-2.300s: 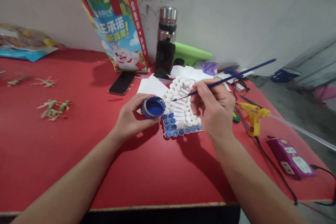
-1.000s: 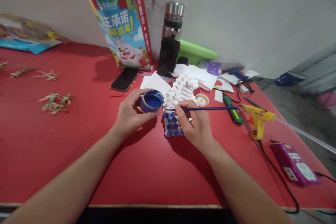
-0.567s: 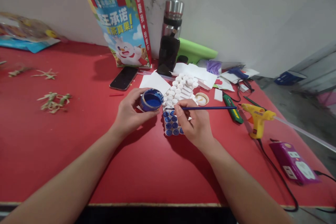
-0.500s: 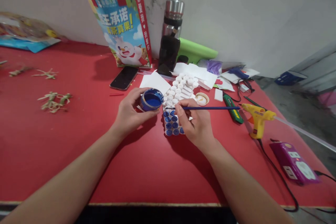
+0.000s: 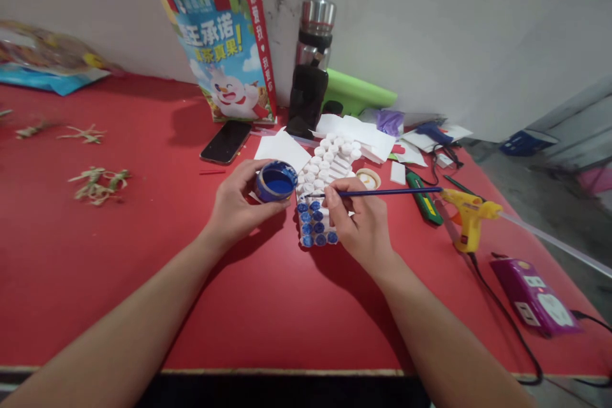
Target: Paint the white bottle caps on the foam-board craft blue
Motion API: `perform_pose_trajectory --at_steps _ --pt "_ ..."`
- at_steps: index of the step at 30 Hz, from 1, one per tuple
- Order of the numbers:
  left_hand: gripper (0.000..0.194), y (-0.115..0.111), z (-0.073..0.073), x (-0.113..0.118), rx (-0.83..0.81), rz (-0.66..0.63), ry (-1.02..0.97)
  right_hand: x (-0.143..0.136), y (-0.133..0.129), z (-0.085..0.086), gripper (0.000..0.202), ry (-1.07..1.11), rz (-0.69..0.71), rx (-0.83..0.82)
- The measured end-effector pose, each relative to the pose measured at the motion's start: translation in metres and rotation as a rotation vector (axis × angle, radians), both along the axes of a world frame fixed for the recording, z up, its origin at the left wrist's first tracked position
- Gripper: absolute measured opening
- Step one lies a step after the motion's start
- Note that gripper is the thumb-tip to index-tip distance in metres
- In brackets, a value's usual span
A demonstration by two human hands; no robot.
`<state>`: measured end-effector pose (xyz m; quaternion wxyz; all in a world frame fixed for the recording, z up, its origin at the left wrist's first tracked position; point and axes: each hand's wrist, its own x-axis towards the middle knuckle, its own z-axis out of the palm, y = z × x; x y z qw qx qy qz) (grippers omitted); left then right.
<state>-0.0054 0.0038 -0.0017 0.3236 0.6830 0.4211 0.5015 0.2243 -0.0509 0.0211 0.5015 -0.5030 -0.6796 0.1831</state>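
The open jar (image 5: 276, 182) holds blue paint. Right of it lies the white-roll panel (image 5: 313, 169), near rolls blue. The brush (image 5: 396, 191) points left.

The left forearm (image 5: 138, 306) slants in from the near left, its left hand (image 5: 239, 204) curved into a C opening rightward. The right forearm (image 5: 444, 319) comes from the near right, the right hand (image 5: 361, 223) pinched, fingers curled.
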Motion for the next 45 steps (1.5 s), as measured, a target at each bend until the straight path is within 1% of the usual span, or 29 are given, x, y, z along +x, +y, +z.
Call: perform_pose_trajectory --at_steps 3,7,13,18,23,27,35,39,43,45 --pt "0.061 -0.0005 0.0002 -0.0002 -0.004 0.003 0.003 -0.0001 -0.0002 -0.0007 0.017 0.028 0.001 0.018" --pt "0.06 -0.0005 0.0005 -0.0005 0.001 0.005 0.011 -0.002 -0.0005 -0.0023 0.017 0.066 0.029 -0.026" --pt "0.061 0.0008 -0.0009 -0.0013 0.014 0.004 0.01 -0.0016 0.0 -0.0035 0.018 0.012 0.0 -0.04" --pt "0.061 0.0009 -0.0003 -0.0014 0.009 -0.001 0.023 0.0012 0.0001 -0.002 0.017 0.012 -0.022 0.03" --pt "0.06 0.0007 -0.0002 -0.0016 0.018 0.006 0.036 0.0022 0.0004 -0.0026 0.018 -0.013 -0.032 0.01" --pt "0.061 0.0008 -0.0008 -0.0018 0.015 0.001 0.025 0.0031 0.0009 -0.0035 0.018 -0.005 -0.047 0.044" --pt "0.06 0.0004 0.0006 -0.0016 0.01 0.003 0.032 0.0022 0.0001 -0.0033 0.019 -0.016 -0.052 0.039" --pt "0.059 0.0005 -0.0003 -0.0015 0.021 0.001 0.018 0.0022 -0.0003 -0.0036 0.018 -0.028 -0.05 0.024" --pt "0.061 0.0014 -0.0018 -0.0017 0.015 -0.008 0.007 0.0016 -0.001 -0.0017 0.017 -0.023 -0.058 0.042" --pt "0.061 0.0018 -0.0024 -0.0018 0.02 -0.009 0.01 0.0009 -0.0016 -0.0004 0.017 -0.032 -0.042 0.03"
